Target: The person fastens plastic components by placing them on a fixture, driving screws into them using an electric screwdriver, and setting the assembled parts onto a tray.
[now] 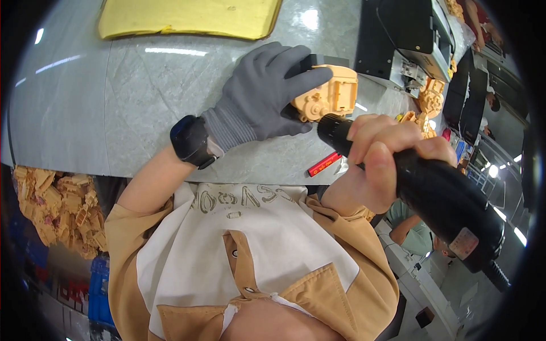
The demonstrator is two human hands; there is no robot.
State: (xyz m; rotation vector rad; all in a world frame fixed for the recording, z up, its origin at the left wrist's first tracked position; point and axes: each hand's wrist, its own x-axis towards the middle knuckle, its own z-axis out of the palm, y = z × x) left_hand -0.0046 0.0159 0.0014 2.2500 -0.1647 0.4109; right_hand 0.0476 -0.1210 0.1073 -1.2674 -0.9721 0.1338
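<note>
My left hand [267, 91], in a grey knit glove, is closed around an orange-tan moulded plastic housing [343, 91] on the grey table. Behind the housing sits a dark block [329, 59], partly covered by the glove. Bare-skinned, my right hand [387, 150] wraps round a black electric screwdriver [449, 199], its cord leaving at the lower right. The screwdriver's ribbed nose [333, 129] points at the housing's near edge; whether the bit touches it is hidden. Below the nose lies a red marker pen [324, 164] on the table.
A yellow tray [190, 20] lies at the table's far side. Black boxy machines [392, 45] stand at the far right, with more orange-tan parts [432, 96] beside them. At the lower left is a heap of similar parts [62, 210] near a blue bin [99, 290]. Another person [412, 227] sits at the right.
</note>
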